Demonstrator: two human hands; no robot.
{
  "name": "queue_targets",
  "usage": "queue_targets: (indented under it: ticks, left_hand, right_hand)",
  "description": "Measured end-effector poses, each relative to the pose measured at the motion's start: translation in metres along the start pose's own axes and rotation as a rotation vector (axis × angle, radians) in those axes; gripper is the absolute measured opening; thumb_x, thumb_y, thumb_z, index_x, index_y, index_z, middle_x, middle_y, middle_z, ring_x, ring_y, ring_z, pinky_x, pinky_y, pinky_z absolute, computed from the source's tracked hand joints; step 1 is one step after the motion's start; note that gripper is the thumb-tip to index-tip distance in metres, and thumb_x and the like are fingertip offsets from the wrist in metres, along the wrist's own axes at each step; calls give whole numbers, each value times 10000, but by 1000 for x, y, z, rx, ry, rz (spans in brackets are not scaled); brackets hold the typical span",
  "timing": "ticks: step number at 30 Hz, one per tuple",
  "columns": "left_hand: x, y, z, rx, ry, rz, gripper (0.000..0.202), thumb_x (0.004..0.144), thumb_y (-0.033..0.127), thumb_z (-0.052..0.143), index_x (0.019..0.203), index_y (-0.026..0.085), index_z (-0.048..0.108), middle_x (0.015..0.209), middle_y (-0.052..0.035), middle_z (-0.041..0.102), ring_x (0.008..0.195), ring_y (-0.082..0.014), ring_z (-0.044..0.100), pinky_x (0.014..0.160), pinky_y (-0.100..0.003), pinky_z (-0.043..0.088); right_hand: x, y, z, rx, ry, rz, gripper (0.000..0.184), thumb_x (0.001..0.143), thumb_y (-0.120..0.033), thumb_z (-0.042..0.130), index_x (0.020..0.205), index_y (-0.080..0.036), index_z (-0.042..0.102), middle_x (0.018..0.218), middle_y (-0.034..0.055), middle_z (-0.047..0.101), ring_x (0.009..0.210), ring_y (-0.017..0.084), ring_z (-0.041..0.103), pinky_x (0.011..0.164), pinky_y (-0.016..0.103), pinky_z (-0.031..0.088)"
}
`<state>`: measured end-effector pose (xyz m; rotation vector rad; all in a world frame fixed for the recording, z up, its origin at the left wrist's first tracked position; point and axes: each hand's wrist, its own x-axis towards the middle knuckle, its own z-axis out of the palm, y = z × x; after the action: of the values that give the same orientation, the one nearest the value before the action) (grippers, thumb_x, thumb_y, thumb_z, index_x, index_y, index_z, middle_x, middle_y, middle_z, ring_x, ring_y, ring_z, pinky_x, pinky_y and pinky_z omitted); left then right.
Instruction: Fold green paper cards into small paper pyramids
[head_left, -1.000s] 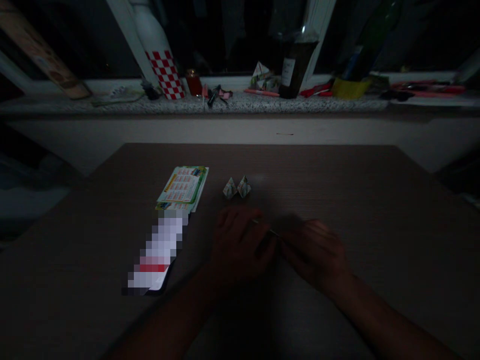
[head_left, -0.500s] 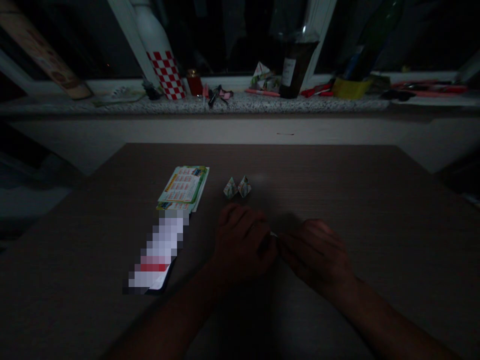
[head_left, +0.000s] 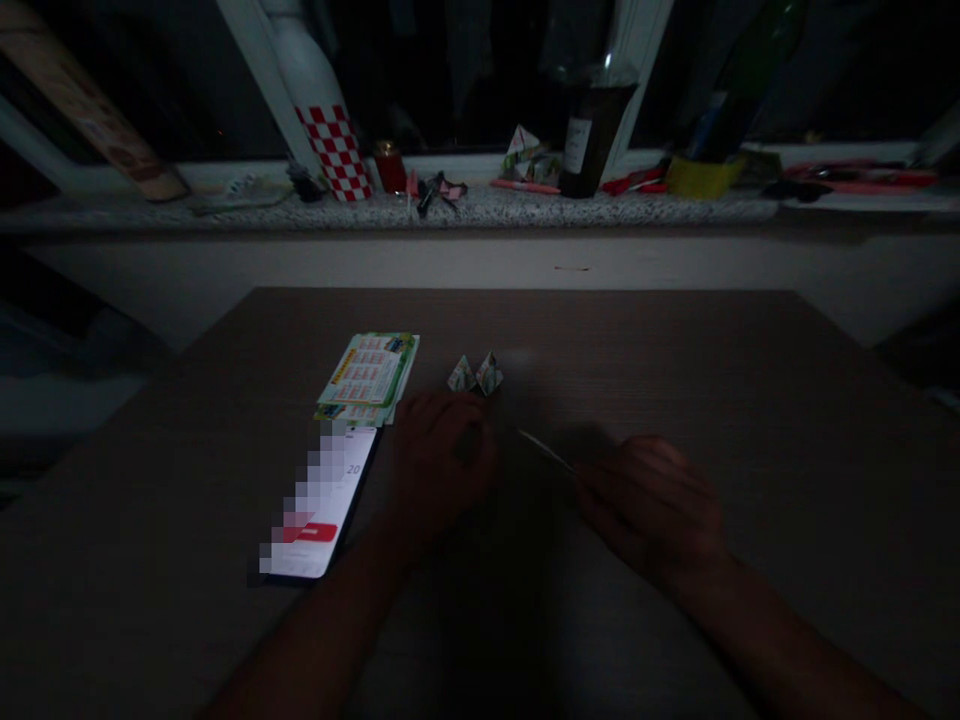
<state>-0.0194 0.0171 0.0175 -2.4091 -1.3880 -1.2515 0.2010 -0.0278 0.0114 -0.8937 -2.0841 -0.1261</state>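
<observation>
Pale strip (head_left: 545, 450) pinched in right hand (head_left: 649, 505)

Your right hand grips one end of the strip, right of the phone (head_left: 345, 510) on the worktop (head_left: 750, 400). Your left hand (head_left: 442, 450) curls nearer the phone; its contents cannot be determined. Folded paper pieces (head_left: 490, 375) sit beyond the phone, rightward.

The scene is dim, its corners sinking toward black. The phone (head_left: 343, 500) glows brightest, partly masked by pixel blocks. A small glare tops the cup (head_left: 592, 130). The left hand (head_left: 442, 450) is blurred, the right hand (head_left: 649, 505) underlit, and shadow darkens the table (head_left: 675, 350) between the forearms. Wide-angle stretch slants the edges.
</observation>
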Motion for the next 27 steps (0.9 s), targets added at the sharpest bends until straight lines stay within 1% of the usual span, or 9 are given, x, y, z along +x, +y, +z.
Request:
queue_targets:
  ticks: [4,6,8,11,14,18,21,25,27]
  left_hand:
    - [-3,5,-1,-85,-35,38,86,755,190,607,835,178,578,979,-67,658,936,-212,589,855,-385,435]
    - [-4,13,0,-112,-98,106,223,771,219,611,985,164,583,1064,-92,636,1016,-223,562,900,-397,426]
    - [-4,20,2,-130,-181,187,242,803,215,588,1040,162,587,1088,-95,636,1031,-222,556,911,-394,420]
    - [-6,23,6,-156,-282,273,139,856,174,519,946,168,624,894,-52,680,870,-181,591,826,-350,439]
    - [-9,20,9,-151,-329,264,163,874,167,477,900,165,637,745,-32,657,713,-156,579,702,-302,443]
    - [-14,18,8,-183,-319,144,176,880,201,479,888,163,651,703,-31,645,653,-152,579,638,-280,441]
    - [-14,19,6,-282,-351,-36,185,877,222,489,893,172,666,729,-30,675,651,-146,605,620,-268,453]
    - [-13,25,5,-441,-336,-324,167,864,259,532,891,184,679,789,-19,710,692,-139,637,630,-249,472]
    - [-14,28,7,-499,-334,-416,177,865,289,536,885,183,677,781,-12,708,682,-137,634,611,-239,469]
  right_hand:
    - [-1,5,1,1,-20,-1,220,728,-94,717,922,-161,640,768,40,696,677,165,608,679,350,468]
    - [-1,6,3,-2,-37,-11,208,735,-97,709,920,-160,638,771,39,696,675,163,602,681,350,462]
    - [0,5,5,1,-49,-10,184,748,-98,694,910,-161,636,765,38,694,677,164,604,683,347,455]
    - [3,3,7,-4,-58,50,121,763,-115,670,866,-166,633,732,33,685,669,168,609,682,344,446]
    - [5,4,7,-22,-58,155,44,771,-145,650,793,-174,625,674,23,662,626,165,599,661,337,440]
    - [3,14,7,-50,-38,280,37,775,-184,628,745,-194,609,667,17,660,635,176,612,681,345,447]
    - [-1,22,9,-10,-14,411,45,765,-224,630,800,-207,606,740,22,681,704,201,641,717,371,468]
    - [-5,19,19,318,-20,683,392,727,-269,677,1087,-209,535,866,39,690,771,199,664,708,349,526]
    - [-5,11,27,504,-7,772,438,702,-291,706,1089,-207,519,820,31,699,731,192,671,659,324,545]
